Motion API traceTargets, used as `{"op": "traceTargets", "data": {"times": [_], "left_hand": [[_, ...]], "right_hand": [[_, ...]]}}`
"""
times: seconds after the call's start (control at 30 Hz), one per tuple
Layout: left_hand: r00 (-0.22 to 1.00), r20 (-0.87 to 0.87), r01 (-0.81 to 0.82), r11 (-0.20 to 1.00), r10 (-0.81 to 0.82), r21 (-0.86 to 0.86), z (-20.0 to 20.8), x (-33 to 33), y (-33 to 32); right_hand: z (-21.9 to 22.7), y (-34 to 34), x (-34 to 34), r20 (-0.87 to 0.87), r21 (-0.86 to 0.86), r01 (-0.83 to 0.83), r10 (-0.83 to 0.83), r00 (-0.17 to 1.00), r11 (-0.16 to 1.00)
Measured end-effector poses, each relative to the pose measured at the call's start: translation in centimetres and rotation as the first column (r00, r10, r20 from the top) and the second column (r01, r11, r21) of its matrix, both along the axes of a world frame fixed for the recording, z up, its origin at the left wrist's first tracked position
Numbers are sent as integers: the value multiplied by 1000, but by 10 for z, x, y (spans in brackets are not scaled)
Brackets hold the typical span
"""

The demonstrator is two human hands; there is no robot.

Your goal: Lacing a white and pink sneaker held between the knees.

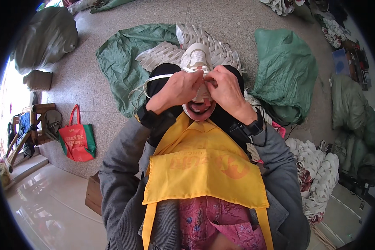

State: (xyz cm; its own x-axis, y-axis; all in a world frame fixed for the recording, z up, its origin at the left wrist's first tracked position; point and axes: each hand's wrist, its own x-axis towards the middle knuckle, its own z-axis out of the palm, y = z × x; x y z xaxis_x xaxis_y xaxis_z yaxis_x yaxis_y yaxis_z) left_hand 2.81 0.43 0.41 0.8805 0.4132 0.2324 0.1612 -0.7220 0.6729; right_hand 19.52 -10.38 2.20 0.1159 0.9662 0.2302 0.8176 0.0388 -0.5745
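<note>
A white and beige sneaker (197, 58) rests between my knees, its toe pointing away and its reddish-pink lined opening toward me. My left hand (177, 90) is closed over the left side of the lacing area, gripping a white shoelace (157, 77). Part of that lace loops out to the left over my dark trouser leg. On the right side of the lacing, my right hand (227, 88) is pinched, fingertips against the shoe. What lies between those fingertips is too small to make out. A yellow apron (204, 162) covers my lap.
Beyond the sneaker, rows of white shoe uppers (164, 56) lie on a green sheet (125, 54). A green sack (285, 75) stands at right, near bundled white shoe pieces (321, 175). At left are a red and green bag (77, 139) and a wooden stool (39, 116).
</note>
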Motion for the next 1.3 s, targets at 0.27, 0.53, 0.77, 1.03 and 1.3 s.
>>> {"op": "traceTargets", "data": {"times": [0.27,0.53,0.77,1.03,1.3], "left_hand": [[989,98,-98,987,111,-128,-3,2,-2],[980,82,-183,983,182,12,-3,-6,-14],[965,105,-232,970,240,-77,-6,-9,-20],[951,34,-281,903,308,-323,-6,-6,-17],[928,78,-304,862,364,-405,-12,-1,-24]], "right_hand": [[-3,1,4,-135,-36,8,-12,991,999],[12,-18,-3,-83,9,-87,87,993,996],[15,-37,-10,168,30,-160,152,974,987],[-8,-31,-10,258,197,-146,93,962,969],[-3,-22,-11,-111,85,-16,25,993,996]]}}
